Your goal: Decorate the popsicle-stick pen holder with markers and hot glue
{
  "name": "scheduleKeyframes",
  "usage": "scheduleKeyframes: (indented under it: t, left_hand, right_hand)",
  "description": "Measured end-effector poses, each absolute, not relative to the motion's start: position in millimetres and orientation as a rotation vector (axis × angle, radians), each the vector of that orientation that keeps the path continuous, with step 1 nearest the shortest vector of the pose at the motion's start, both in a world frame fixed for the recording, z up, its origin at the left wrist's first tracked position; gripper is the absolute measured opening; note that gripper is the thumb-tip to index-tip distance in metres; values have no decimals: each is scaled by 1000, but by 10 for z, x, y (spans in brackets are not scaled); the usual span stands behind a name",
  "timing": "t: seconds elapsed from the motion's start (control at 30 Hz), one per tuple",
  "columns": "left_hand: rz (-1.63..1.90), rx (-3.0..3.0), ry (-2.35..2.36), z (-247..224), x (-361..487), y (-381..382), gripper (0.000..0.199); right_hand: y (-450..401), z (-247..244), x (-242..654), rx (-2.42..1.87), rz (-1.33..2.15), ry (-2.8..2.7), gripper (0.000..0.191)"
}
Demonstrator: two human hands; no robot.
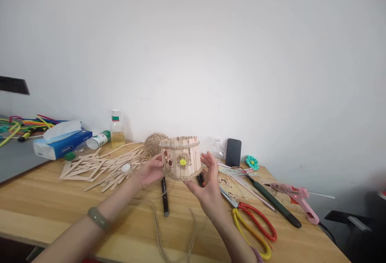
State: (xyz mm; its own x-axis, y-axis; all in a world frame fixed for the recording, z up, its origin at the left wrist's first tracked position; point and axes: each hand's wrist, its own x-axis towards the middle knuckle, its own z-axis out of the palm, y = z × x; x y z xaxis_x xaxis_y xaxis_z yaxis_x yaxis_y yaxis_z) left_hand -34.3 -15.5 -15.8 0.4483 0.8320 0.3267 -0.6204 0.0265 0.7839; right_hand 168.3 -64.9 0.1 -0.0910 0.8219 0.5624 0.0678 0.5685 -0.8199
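A round craft-stick basket [188, 165] is held up above the wooden table between my two hands. Twine runs around its top and bottom edges, and a twine flower with a yellow centre decorates its front, beside small brown discs. My left hand [151, 170] grips the basket's left side, its fingertips partly hidden behind the wall. At the lower right, my right hand [210, 186] supports it, thumb against the bottom edge and fingers curved along the side. A black marker [165, 198] lies below the basket. Loose twine [158, 231] trails over the table near the front edge.
Craft sticks [102, 170] lie heaped at left, with a twine ball [154, 143] behind. Right of my hands are scissors [256, 222], a dark green stick-like tool [276, 202] and a pink glue gun [297, 198]. A phone [233, 152] leans against the wall.
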Motion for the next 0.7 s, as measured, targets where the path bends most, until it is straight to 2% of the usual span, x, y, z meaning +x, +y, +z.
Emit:
scheduleKeyframes:
  t: [0.2,0.4,0.53,0.7]
  left_hand:
    - [1129,1018,242,-206,-386,-77,33]
    - [1238,984,355,-178,-324,-104,34]
    - [1356,978,488,-107,-225,-122,34]
    - [1508,980,670,-146,-108,-18,44]
  right_hand:
    - [-682,-44,1677,-675,780,-1600,84]
    - [-614,33,1727,-734,961,-1579,67]
    - [-421,31,1777,-893,1024,-1485,78]
    - [-160,-25,1807,-984,1068,-1478,74]
